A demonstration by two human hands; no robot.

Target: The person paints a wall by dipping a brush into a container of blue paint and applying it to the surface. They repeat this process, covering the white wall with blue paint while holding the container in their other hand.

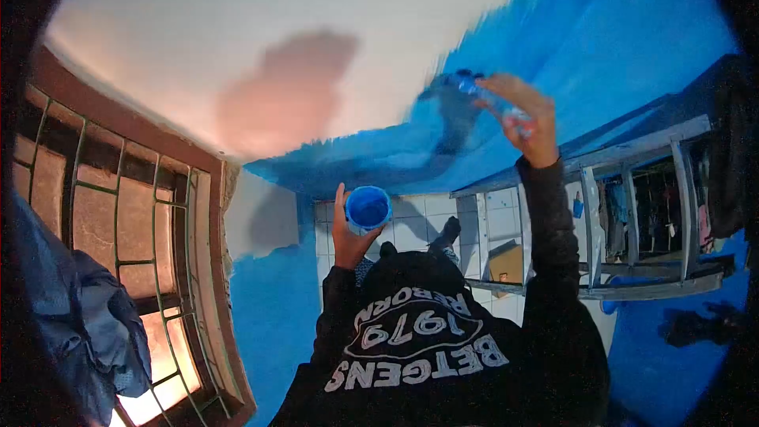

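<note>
Blue paint fills a small cup [368, 208], which my left hand [352, 241] holds from its left side and below, fingers wrapped round it. Up and to the right, my right hand [526, 115] is raised at the wall, closed round a blurred paintbrush [468, 84] whose blue tip is at the painted surface. Wet-looking blue paint [617, 39] covers the wall's right part and a band along its bottom. The upper left of the wall [277, 0] is pale, with a ragged boundary between the two.
A barred window [138, 213] with a dark cloth [87, 324] hanging by it is at the left. A wooden ladder [589, 225] stands at the right, with hanging clothes beyond it. White floor tiles [419, 209] and a foot show below.
</note>
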